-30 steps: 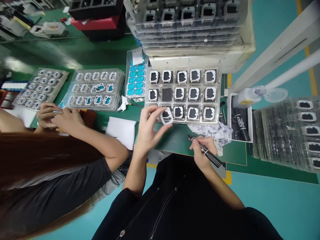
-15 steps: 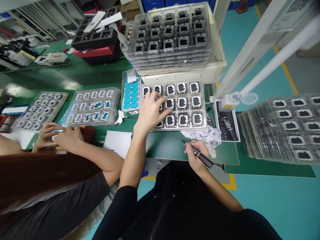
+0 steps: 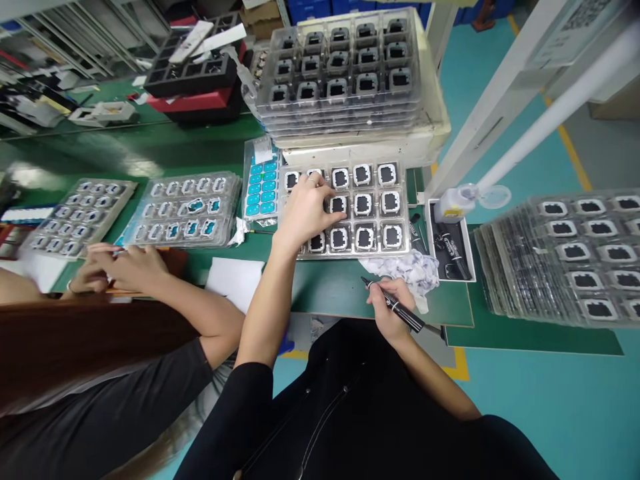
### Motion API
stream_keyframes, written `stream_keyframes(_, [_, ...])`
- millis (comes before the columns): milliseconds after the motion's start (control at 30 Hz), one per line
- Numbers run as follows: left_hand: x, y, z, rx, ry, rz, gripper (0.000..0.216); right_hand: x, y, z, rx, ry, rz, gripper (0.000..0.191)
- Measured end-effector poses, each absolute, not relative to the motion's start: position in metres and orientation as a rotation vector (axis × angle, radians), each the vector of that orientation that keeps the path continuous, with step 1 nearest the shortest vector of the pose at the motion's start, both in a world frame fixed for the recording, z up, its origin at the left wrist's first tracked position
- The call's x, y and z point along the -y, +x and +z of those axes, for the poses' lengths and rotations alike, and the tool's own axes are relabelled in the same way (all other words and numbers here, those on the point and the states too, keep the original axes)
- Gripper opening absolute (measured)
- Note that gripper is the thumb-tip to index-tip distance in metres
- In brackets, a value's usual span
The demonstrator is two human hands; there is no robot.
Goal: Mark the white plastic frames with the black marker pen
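My left hand [image 3: 303, 213] lies on the clear tray [image 3: 406, 252] of white-framed black parts at the bench's front. Its fingers are curled down over a part [image 3: 338, 204] in the middle row, near the tray's left side, and hide the slot beneath them. My right hand [image 3: 386, 308] rests at the bench edge, closed round a black marker [image 3: 403, 311] whose tip points left. A crumpled white cloth [image 3: 407, 267] lies between that hand and the tray.
A co-worker's hands [image 3: 117, 267] work at the left beside two part trays [image 3: 185, 207]. A blue sticker sheet [image 3: 263, 187], a tall tray stack [image 3: 345, 67], a box of markers [image 3: 450, 250], a small bottle [image 3: 457, 200] and another tray stack [image 3: 565, 257] surround me.
My left hand carried a white-framed part from above the bench edge to the tray and now presses down over the middle row. The right hand kept the marker, nearly still.
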State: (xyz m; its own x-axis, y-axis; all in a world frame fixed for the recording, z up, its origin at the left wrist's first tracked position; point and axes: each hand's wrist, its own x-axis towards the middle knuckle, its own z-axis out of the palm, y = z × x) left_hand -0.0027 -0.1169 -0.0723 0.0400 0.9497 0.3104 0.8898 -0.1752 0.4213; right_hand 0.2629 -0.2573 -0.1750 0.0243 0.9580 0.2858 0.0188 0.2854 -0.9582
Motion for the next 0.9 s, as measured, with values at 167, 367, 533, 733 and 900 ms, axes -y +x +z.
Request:
stream_keyframes(167, [0.148, 0.001, -0.073, -1.534, 1.827, 1.288, 0.049, 0.257, 0.264, -0.178, 1.281, -1.006, 0.998, 0.020])
stream_keyframes(367, [0.235, 0.036, -0.091, -1.231, 1.317, 1.453, 0.066, 0.257, 0.268, -0.182, 1.294, -1.024, 1.008, 0.022])
stream_keyframes(533, [0.284, 0.064, -0.120, -1.273, 1.120, 1.325, 0.059, 0.255, 0.265, -0.174, 1.243, -1.035, 1.019, 0.026])
stream_keyframes(733, [0.299, 0.082, -0.154, -1.419, 1.020, 1.306, 0.057, 0.254, 0.261, -0.168, 1.243, -1.015, 1.015, 0.026])
stream_keyframes(900, [0.298, 0.093, -0.164, -1.485, 1.191, 1.278, 0.044, 0.256, 0.262, -0.170, 1.437, -1.012, 1.053, 0.021])
